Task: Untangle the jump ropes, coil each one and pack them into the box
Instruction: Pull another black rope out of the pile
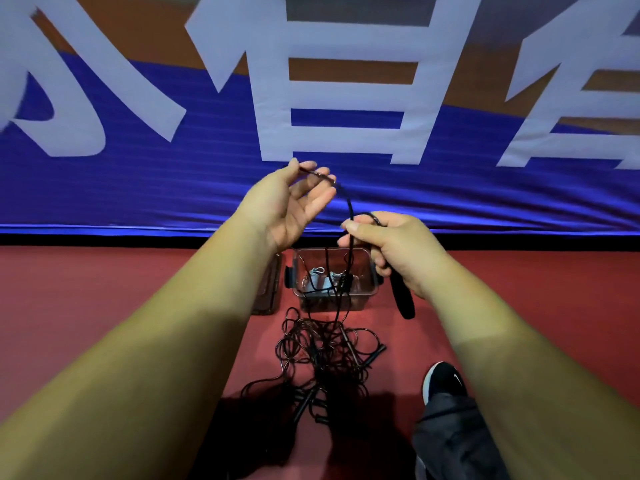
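Left hand [294, 206] is raised palm up, and a black jump rope [350, 206] is pinched between its thumb and forefinger. The rope is arched across to the right hand [398, 251], whose fingers are curled round it and round a black handle [404, 301] hanging below the fist. Beneath the hands a clear box [370, 275] is set on the red floor [104, 289], with a lid [270, 296] laid just beside it. A tangle of ropes [325, 348] is spread on the floor nearer the person, near a black shoe [443, 379].
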A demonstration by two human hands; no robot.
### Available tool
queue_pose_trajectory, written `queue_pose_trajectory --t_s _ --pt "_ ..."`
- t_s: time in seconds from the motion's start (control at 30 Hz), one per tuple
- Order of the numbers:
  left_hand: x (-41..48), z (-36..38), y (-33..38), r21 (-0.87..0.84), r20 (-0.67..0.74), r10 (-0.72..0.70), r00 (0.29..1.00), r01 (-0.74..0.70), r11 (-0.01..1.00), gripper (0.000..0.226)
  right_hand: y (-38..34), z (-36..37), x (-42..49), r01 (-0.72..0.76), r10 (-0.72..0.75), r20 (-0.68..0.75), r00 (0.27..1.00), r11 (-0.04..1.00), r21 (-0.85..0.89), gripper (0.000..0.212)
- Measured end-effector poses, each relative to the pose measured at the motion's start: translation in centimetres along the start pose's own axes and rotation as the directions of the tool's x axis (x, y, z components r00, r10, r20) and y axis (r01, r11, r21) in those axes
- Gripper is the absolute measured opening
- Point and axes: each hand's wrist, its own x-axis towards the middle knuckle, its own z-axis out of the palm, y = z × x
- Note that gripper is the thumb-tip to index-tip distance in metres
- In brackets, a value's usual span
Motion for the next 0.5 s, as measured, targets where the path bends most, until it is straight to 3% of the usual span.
queue_pose_trajectory --t_s 0.07,0.13,0.23,0.3,0.37,0.43,0.5 --pt "0.0 0.2 -0.6 0.173 -0.031 -0.041 0.999 0.046 0.984 0.033 -0.4 0.2 0.2 0.032 -0.024 -0.056 0.998 0.988 0.150 0.017" --pt "-0.3 0.0 -1.5 0.447 -0.044 -0.117 0.992 0.124 0.886 0.033 -1.1 0.3 0.4 0.082 -0.054 -0.108 0.993 0.961 0.265 0.013" --pt "-1.3 -1.3 -3.3 0.880 0.124 -0.374 0.919 0.073 0.470 0.033 -2.0 -0.1 0.8 0.129 -0.079 -0.152 0.985 0.926 0.354 0.011" --pt "-1.6 -2.2 -4.4 0.949 0.184 -0.502 0.845 -0.020 0.315 0.024 -2.4 -0.4 1.0 0.150 -0.085 -0.179 0.980 0.910 0.386 0.014" --pt "-1.8 -2.3 -4.8 0.939 0.203 -0.487 0.850 -0.028 0.343 0.017 -2.4 -0.5 1.3 0.161 -0.075 -0.214 0.974 0.895 0.417 0.017" --pt "-1.9 -1.9 -4.0 0.880 0.205 -0.411 0.889 0.017 0.475 0.017 -2.1 -0.5 1.8 0.156 -0.052 -0.242 0.969 0.887 0.435 0.020" --pt "-1.9 -1.2 -2.5 0.775 0.216 -0.285 0.934 0.013 0.632 0.017 -1.6 -0.6 2.4 0.114 -0.031 -0.239 0.971 0.933 0.342 0.029"
